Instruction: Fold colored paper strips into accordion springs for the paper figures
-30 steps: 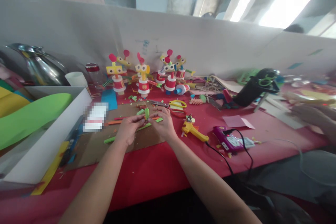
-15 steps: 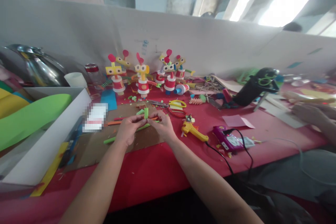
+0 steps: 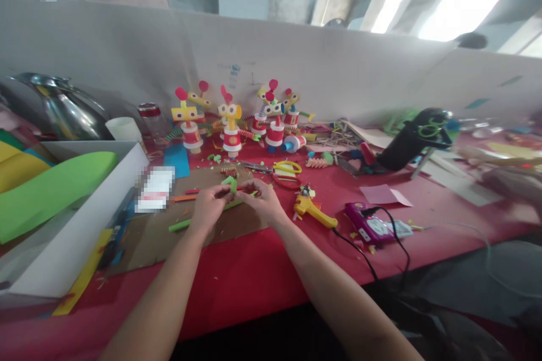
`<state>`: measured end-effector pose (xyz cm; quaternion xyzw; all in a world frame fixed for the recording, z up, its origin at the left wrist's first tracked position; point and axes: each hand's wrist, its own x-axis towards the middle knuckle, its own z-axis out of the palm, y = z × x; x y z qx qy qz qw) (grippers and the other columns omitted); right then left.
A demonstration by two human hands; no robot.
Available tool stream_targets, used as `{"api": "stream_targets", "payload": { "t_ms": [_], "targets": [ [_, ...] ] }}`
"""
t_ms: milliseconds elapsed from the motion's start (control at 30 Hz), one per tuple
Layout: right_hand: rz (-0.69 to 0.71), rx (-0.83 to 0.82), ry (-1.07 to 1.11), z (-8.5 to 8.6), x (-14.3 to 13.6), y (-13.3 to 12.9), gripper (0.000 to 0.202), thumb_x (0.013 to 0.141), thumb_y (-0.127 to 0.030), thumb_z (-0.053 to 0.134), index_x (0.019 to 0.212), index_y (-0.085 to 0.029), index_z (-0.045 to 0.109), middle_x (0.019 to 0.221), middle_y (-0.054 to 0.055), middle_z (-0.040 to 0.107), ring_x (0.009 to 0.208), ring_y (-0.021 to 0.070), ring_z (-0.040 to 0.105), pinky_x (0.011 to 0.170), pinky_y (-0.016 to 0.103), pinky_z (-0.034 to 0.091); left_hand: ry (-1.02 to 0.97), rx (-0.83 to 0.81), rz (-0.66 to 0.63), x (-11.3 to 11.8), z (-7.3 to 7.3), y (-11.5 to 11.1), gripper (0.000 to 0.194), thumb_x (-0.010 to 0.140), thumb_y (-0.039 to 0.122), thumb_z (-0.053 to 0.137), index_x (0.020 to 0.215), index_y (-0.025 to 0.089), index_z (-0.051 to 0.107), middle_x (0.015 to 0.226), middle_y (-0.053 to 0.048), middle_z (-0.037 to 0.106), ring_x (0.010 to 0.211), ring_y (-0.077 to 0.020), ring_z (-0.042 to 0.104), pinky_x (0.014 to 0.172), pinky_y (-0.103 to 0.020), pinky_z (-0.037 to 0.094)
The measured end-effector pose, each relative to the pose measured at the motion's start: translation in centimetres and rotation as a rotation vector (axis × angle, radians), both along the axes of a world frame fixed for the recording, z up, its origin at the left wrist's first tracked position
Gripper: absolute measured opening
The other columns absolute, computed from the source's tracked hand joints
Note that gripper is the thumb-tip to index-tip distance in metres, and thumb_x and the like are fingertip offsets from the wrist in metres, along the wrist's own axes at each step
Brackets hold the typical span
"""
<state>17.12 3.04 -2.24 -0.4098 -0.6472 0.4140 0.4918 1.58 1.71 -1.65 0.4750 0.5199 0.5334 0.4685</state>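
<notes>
Over the red tabletop [image 3: 237,282] and brown cardboard sheet [image 3: 148,245], the left hand [image 3: 212,203] pinches a short, bent, bright-green paper-like strip [image 3: 233,185], thumb and forefinger nearly together. The right hand [image 3: 263,201] curls just beside it, its fingertips a little apart; whether they touch the strip, I cannot tell. The strip's visible part rises away from the fingertips, between both hands but nearer the left; its long axis is unclear. Beyond lies a red-striped folded paper spring [image 3: 229,172], then upright red-and-white paper-cup figures [image 3: 232,140].
</notes>
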Motion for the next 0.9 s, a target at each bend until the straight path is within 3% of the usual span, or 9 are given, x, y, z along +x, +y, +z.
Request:
{"api": "stream_targets", "payload": {
  "t_ms": [133, 300, 467, 700, 900],
  "targets": [
    [0.060, -0.018, -0.072, -0.6, 0.0, 0.4, 0.021, 0.074, -0.038, 0.063, 0.083, -0.019, 0.068, 0.077, 0.001, 0.067, 0.073, 0.0153, 0.060, 0.065, 0.026, 0.042, 0.125, 0.075, -0.024, 0.0, -0.5, 0.1, 0.019, 0.055, 0.015, 0.075, 0.073, 0.021, 0.071, 0.073, -0.003, 0.069, 0.073, -0.0203, 0.060, 0.071, -0.027, 0.040],
    [0.071, -0.059, -0.107, -0.6, 0.1, 0.6, 0.021, 0.075, -0.038, 0.061, 0.075, -0.019, 0.069, 0.072, 0.001, 0.067, 0.068, 0.0158, 0.057, 0.062, 0.026, 0.040, 0.093, 0.116, -0.046, 0.3, -0.3, 0.0, 0.024, 0.062, 0.016, 0.070, 0.082, 0.022, 0.057, 0.070, 0.000, 0.064, 0.071, -0.0175, 0.060, 0.068, -0.027, 0.041],
    [0.117, -0.010, -0.131, -0.4, 0.2, 0.6, 0.020, 0.076, -0.037, 0.060, 0.069, -0.018, 0.064, 0.064, -0.001, 0.060, 0.063, 0.0136, 0.052, 0.058, 0.025, 0.037, 0.121, 0.150, -0.041, 0.2, -0.1, -0.1, 0.023, 0.064, 0.015, 0.069, 0.077, 0.021, 0.051, 0.068, 0.002, 0.060, 0.070, -0.0148, 0.059, 0.068, -0.025, 0.042],
    [0.041, 0.025, -0.053, -0.5, -0.3, 0.4, 0.020, 0.081, -0.034, 0.052, 0.070, -0.018, 0.058, 0.064, -0.001, 0.056, 0.060, 0.0128, 0.049, 0.057, 0.024, 0.038, -0.244, 0.010, -0.021, 2.0, -0.5, -0.6, 0.033, 0.064, 0.029, 0.075, 0.093, 0.017, 0.066, 0.083, -0.003, 0.067, 0.078, -0.0148, 0.061, 0.077, -0.028, 0.045],
    [0.028, 0.019, 0.026, -0.7, -0.9, 0.1, 0.018, 0.081, -0.034, 0.052, 0.076, -0.018, 0.058, 0.070, 0.000, 0.059, 0.067, 0.0139, 0.054, 0.062, 0.024, 0.042, -0.471, -0.086, 0.024, 2.8, -1.1, -0.6, 0.036, 0.054, 0.027, 0.083, 0.088, 0.017, 0.073, 0.081, -0.003, 0.072, 0.074, -0.0138, 0.062, 0.076, -0.026, 0.045]
  ]
}}
